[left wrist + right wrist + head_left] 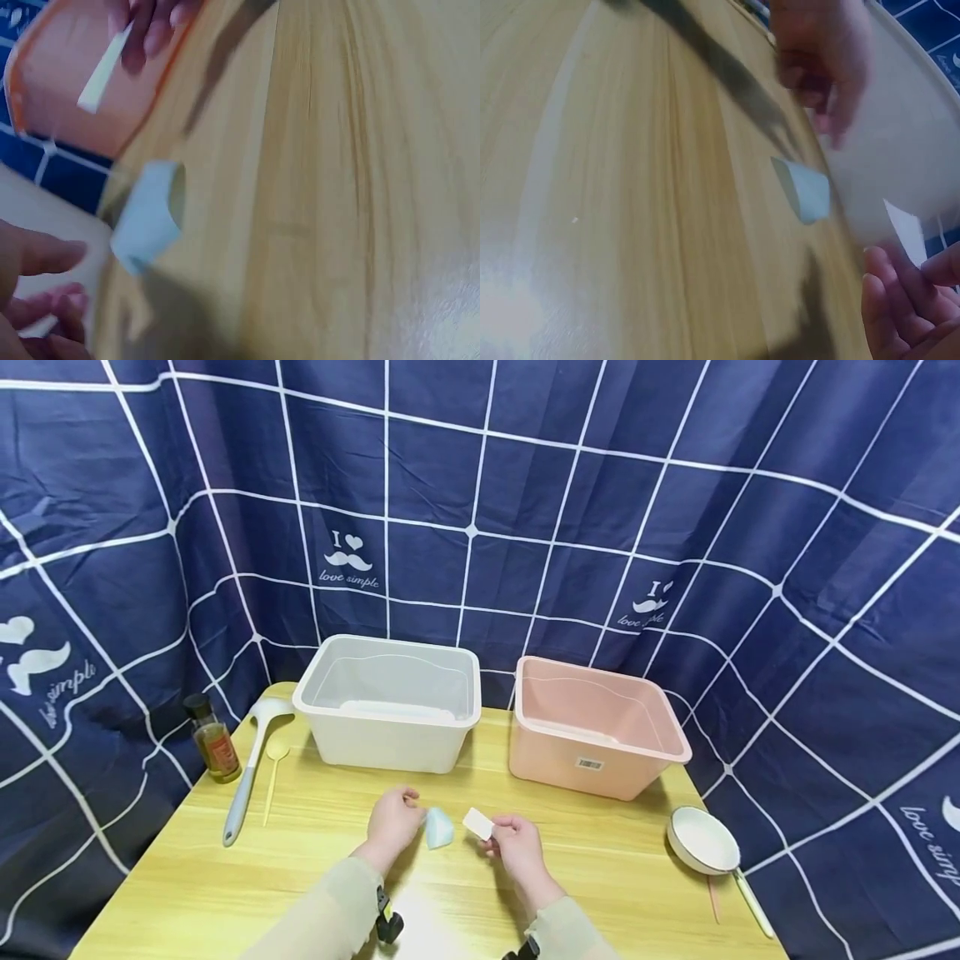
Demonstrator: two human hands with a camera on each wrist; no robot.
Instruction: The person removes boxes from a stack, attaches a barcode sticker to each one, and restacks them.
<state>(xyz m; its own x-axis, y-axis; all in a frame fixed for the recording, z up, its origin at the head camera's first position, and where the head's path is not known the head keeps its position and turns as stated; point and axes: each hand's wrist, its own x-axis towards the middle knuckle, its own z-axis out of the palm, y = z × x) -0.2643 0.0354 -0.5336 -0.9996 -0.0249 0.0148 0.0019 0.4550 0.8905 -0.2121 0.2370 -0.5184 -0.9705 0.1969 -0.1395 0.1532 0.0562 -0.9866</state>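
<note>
On the table between the hands stands a small curled piece of light blue paper (439, 828). My left hand (395, 820) is just left of it, fingers loosely bent with nothing held. A gap separates that hand from the blue paper (146, 217) in the left wrist view. My right hand (517, 850) pinches a small white rectangular piece (477, 824), flat and thin like paper or card, between thumb and fingers. Seen from the right wrist, the white piece (907, 231) sticks up from the fingertips above the table.
A white bin (386, 739) and a pink bin (570, 767) stand at the back. To the left are an oil bottle (217, 747), a grey-handled ladle (251, 777) and a yellow spoon (273, 768). At right, a white bowl (703, 839) sits near a pale-green handle (753, 906) and a pink stick (713, 900).
</note>
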